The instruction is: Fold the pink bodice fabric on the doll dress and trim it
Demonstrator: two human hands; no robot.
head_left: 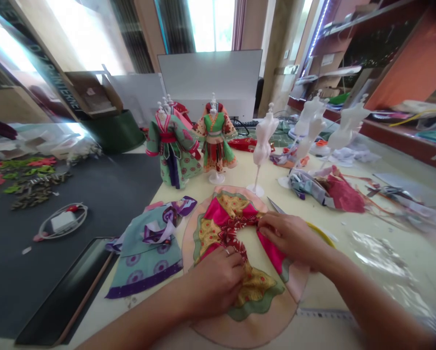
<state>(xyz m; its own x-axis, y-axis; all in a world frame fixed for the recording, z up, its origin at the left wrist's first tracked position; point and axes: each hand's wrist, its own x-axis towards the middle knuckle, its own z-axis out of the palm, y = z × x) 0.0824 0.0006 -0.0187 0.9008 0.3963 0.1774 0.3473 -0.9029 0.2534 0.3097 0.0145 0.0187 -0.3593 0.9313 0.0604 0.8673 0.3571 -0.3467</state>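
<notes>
On the bench [349,228], in the head view, I see a small doll garment [236,228] of pink, yellow and red cloth, lying flat on a round peach-coloured piece of fabric [294,287]. The garment curves like an arc that opens toward me, and its long axis runs from my left hand [218,277] up and around to my right hand [291,236].

The left hand presses on the lower left end, near the yellow part; its fingers [230,253] are curled down and closed on the cloth, and one carries a ring. The right hand holds the upper right end, where its fingers [269,224] pinch the pink edge beside the red patterned band. Both hands touch the garment, so neither is nearer; the free middle of the band lies between them, a little closer to the right fingers.

Just beside the left hand lies a teal and purple robe [148,253]. Behind the garment stand two dressed doll mannequins [192,141] and a bare white mannequin [263,141]. Scissors [276,206] show partly behind the right hand.
</notes>
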